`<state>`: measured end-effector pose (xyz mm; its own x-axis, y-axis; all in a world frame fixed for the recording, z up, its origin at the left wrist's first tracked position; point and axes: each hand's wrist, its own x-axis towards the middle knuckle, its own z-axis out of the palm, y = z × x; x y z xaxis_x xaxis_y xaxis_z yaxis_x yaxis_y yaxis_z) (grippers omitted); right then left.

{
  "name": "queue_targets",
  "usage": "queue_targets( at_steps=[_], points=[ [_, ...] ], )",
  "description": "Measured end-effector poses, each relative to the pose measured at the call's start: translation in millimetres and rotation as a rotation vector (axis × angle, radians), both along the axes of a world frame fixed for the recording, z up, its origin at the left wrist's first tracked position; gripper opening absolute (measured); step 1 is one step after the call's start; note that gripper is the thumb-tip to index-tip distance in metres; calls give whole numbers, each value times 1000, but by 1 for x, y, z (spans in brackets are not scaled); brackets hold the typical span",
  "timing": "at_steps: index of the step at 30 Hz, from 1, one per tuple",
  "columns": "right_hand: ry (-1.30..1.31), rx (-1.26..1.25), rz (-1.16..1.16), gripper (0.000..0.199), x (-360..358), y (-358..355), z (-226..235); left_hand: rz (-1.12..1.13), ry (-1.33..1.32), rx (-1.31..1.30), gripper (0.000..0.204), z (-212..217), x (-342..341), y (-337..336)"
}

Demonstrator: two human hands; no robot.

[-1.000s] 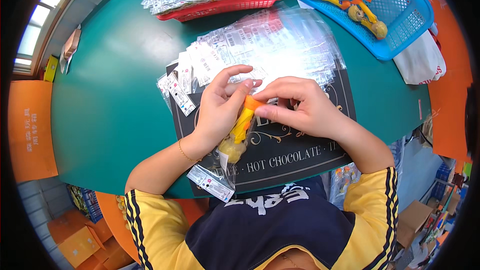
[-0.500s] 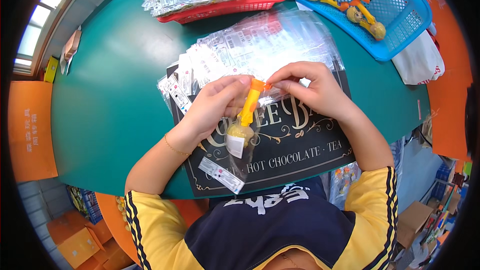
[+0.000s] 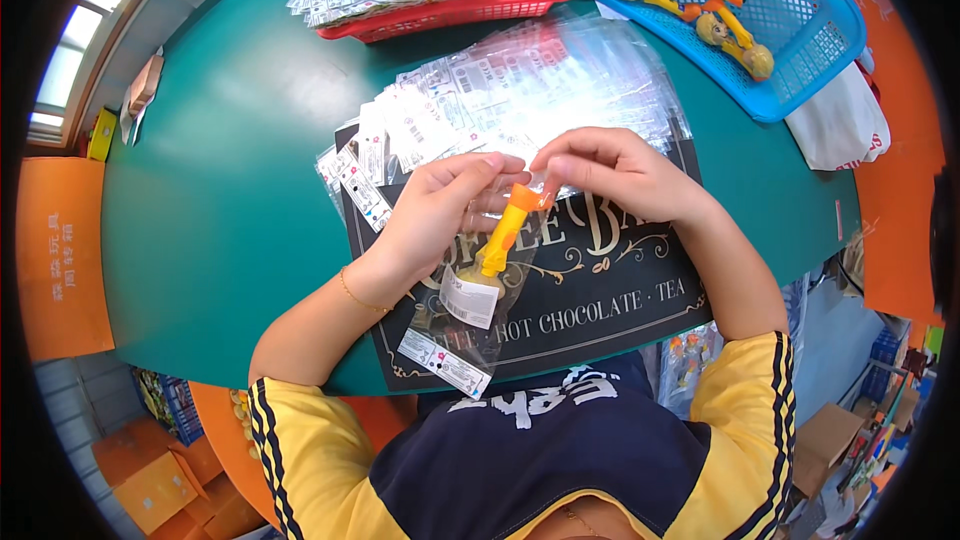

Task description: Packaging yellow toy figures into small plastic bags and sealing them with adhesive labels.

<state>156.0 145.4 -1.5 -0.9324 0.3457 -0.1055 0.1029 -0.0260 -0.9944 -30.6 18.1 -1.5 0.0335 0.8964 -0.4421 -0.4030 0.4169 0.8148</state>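
A yellow toy stick (image 3: pixel 503 245) with an orange end and a round yellowish head lies inside a clear plastic bag (image 3: pixel 455 328), tilted with its head toward me. The bag carries a white barcode label (image 3: pixel 470 298) over the head and a printed white strip (image 3: pixel 444 362) at its near end. My left hand (image 3: pixel 445 208) has its thumb and fingertips closed at the bag's far edge, beside the orange end. My right hand (image 3: pixel 622 175) pinches the same edge from the right; the film between its fingers is barely visible.
A dark printed mat (image 3: pixel 560 330) lies under my hands on the green table (image 3: pixel 230 210). Beyond it spreads a stack of clear bags (image 3: pixel 470 100). A red basket (image 3: pixel 440 20) of bagged toys and a blue basket (image 3: pixel 800 70) of loose toys stand at the far side.
The toy has moved down and deeper into the bag. My right fingers have left its orange end and are now at the bag's edge. The bag looks more spread out.
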Motion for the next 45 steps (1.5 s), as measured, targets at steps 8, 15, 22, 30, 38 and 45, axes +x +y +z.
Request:
queue_targets(
  at_steps=[8, 15, 22, 30, 38, 45],
  points=[
    [-88, 241, 75, 18, 2, -2, 11, -17, 281, 181, 31, -6, 8, -4],
    [-155, 314, 90, 20, 1, -8, 20, -52, 289, 154, 28, -5, 12, -6],
    [114, 528, 20, 17, 0, -15, 6, 78, 277, 314, 28, -22, 17, -4],
    [-248, -249, 233, 35, -4, -19, 18, 133, 258, 261, 30, -18, 10, -4],
    [-229, -64, 92, 19, -6, -29, 9, 152, 226, 313, 29, -17, 16, -2],
    [-231, -198, 10, 29, 6, -5, 31, 137, 115, 175, 30, -5, 16, -4]
  ],
)
